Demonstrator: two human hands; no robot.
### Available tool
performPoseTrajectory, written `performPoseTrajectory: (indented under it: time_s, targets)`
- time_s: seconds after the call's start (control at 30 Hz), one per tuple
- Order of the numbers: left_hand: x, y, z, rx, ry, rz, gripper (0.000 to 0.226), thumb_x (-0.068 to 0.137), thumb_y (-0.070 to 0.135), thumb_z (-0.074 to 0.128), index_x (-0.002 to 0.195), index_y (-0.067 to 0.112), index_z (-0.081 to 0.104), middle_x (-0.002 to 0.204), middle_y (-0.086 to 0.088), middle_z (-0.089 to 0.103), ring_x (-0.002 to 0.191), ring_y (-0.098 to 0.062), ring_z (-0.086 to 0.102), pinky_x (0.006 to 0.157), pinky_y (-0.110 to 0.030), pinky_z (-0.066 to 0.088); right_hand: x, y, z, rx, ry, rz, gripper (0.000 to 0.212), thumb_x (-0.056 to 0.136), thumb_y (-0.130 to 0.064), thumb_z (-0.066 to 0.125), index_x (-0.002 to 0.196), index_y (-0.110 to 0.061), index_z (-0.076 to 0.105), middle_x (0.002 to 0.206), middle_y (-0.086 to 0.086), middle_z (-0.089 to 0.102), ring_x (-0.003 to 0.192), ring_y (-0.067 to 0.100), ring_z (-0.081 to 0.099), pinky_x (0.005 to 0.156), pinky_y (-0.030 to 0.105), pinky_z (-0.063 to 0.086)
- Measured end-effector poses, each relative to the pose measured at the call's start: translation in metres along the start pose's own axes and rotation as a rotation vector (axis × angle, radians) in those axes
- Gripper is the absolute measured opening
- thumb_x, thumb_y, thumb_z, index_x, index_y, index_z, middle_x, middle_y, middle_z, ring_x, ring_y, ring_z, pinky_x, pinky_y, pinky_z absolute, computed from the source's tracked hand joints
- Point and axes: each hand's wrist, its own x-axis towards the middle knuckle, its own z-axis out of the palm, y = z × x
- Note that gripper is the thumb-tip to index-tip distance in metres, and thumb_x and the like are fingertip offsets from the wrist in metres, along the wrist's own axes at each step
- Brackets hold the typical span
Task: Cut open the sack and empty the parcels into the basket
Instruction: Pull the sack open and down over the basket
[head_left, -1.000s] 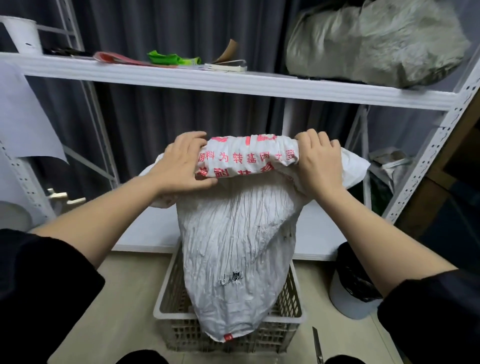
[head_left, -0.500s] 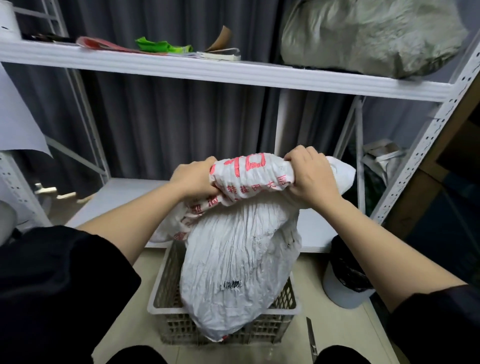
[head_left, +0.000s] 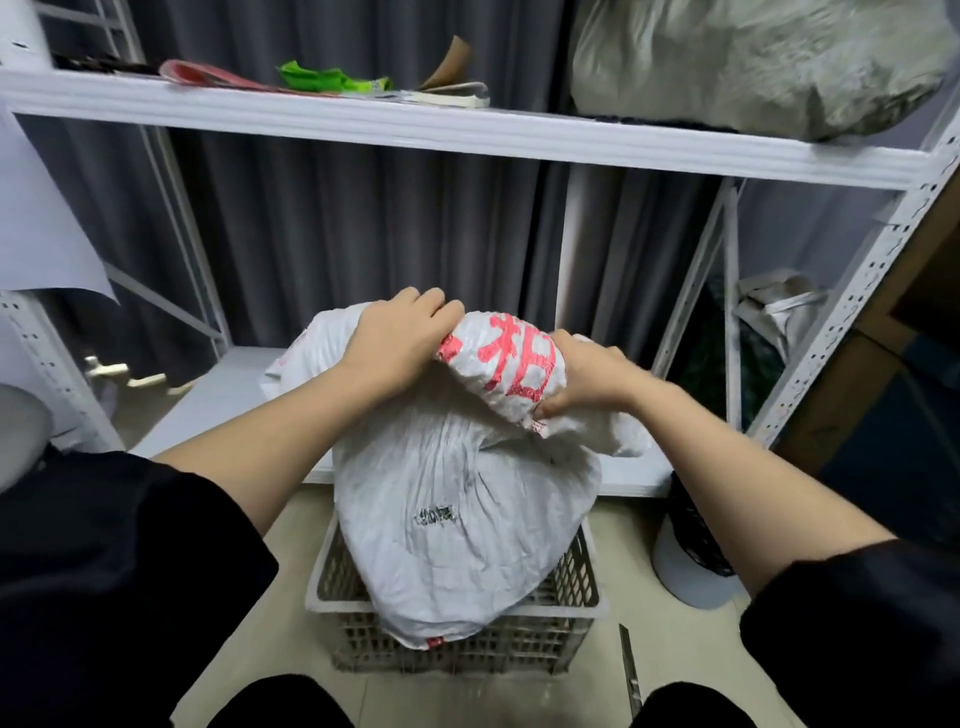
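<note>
Two bare hands grip the bunched top of a white woven sack (head_left: 457, 519) printed with red characters: the left hand (head_left: 397, 340) curls over the gathered fabric, the right hand (head_left: 587, 382) pinches it from the opposite side. Below both hands, the sack's bulging body hangs into a pale slatted basket (head_left: 582, 616) on the floor. Above the hands runs a white shelf (head_left: 519, 136).

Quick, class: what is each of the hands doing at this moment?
Left hand: grips the rolled top of the sack.
Right hand: pinches the same rolled top from the other side.
</note>
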Motion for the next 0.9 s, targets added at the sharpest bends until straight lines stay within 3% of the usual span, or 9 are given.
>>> performPoseTrajectory:
  time_s: [0.03,0.1,0.2,0.27,0.37,0.43,0.53,0.67,0.9]
  targets:
    - [-0.003,0.002,0.001,-0.044,-0.056,-0.009,0.029,0.073,0.015,0.069,0.098,0.014,0.055,0.087,-0.004,0.054,0.073,-0.025,0.052,0.044,-0.029,0.029,0.000,-0.001,0.009,-0.009,0.036,0.009,0.071,0.065,-0.049,0.076,0.121,-0.023,0.042,0.115,-0.007,0.057,0.118,0.022,0.048,0.091,0.043,0.039]
    - [-0.007,0.001,0.002,-0.252,-0.278,-0.035,0.046,0.075,0.036,0.068,0.113,0.017,0.050,0.111,-0.002,0.051,0.099,-0.022,0.053,0.066,-0.032,0.042,0.000,0.002,0.018,-0.070,0.192,0.014,0.054,0.064,-0.047,0.070,0.106,-0.022,0.046,0.102,-0.005,0.060,0.107,0.024,0.054,0.077,0.039,0.041]
    - [-0.014,-0.017,-0.002,-0.623,-0.622,-0.163,0.096,0.061,0.052,0.078,0.140,0.024,0.031,0.146,0.001,0.027,0.130,-0.016,0.037,0.106,-0.030,0.034,-0.002,0.010,0.018,-0.176,0.394,-0.025,0.047,0.057,-0.040,0.070,0.093,-0.022,0.047,0.089,-0.003,0.061,0.092,0.027,0.057,0.065,0.034,0.035]
    - [-0.016,-0.029,-0.002,-0.577,-0.720,-0.225,0.118,0.052,0.062,0.074,0.148,0.033,0.013,0.154,0.004,0.019,0.139,-0.019,0.029,0.112,-0.042,0.029,-0.003,0.010,0.017,-0.203,0.435,-0.062,0.045,0.059,-0.040,0.072,0.088,-0.020,0.046,0.087,-0.002,0.060,0.090,0.027,0.056,0.064,0.034,0.031]
    - [-0.020,-0.035,-0.003,-0.406,-0.798,-0.252,0.122,0.044,0.072,0.069,0.146,0.041,0.010,0.144,0.012,0.040,0.128,-0.025,0.035,0.105,-0.046,0.028,-0.004,0.006,0.018,-0.184,0.475,-0.096,0.044,0.059,-0.046,0.073,0.083,-0.023,0.044,0.085,-0.003,0.059,0.089,0.028,0.056,0.064,0.034,0.032]
    - [-0.023,-0.029,-0.004,-0.304,-0.718,-0.268,0.099,0.046,0.068,0.069,0.133,0.037,0.033,0.115,0.012,0.057,0.111,-0.023,0.041,0.092,-0.042,0.030,-0.005,0.000,0.018,-0.172,0.500,-0.106,0.041,0.060,-0.046,0.072,0.085,-0.024,0.049,0.083,-0.004,0.058,0.087,0.027,0.055,0.063,0.033,0.031]
    - [-0.020,-0.022,-0.009,-0.247,-0.457,-0.350,0.055,0.059,0.051,0.067,0.102,0.024,0.046,0.084,0.008,0.055,0.101,-0.026,0.053,0.081,-0.039,0.028,-0.008,-0.011,0.007,-0.140,0.547,-0.088,0.039,0.061,-0.040,0.071,0.086,-0.020,0.049,0.083,-0.003,0.058,0.083,0.027,0.054,0.062,0.032,0.027]
    - [0.000,-0.031,-0.032,-0.363,-0.316,-0.471,0.051,0.062,0.048,0.068,0.101,0.022,0.048,0.095,-0.001,0.063,0.096,-0.031,0.060,0.080,-0.040,0.040,-0.012,-0.022,-0.031,-0.072,0.576,-0.053,0.049,0.055,-0.039,0.072,0.092,-0.023,0.046,0.090,-0.002,0.058,0.086,0.030,0.054,0.067,0.039,0.041]
    - [0.043,-0.057,-0.084,-0.401,-0.239,-0.524,0.059,0.065,0.046,0.071,0.113,0.021,0.048,0.114,-0.009,0.060,0.110,-0.038,0.053,0.087,-0.049,0.041,-0.017,-0.038,-0.090,-0.008,0.681,-0.059,0.050,0.051,-0.041,0.071,0.089,-0.027,0.041,0.089,-0.004,0.058,0.084,0.028,0.055,0.068,0.041,0.043]
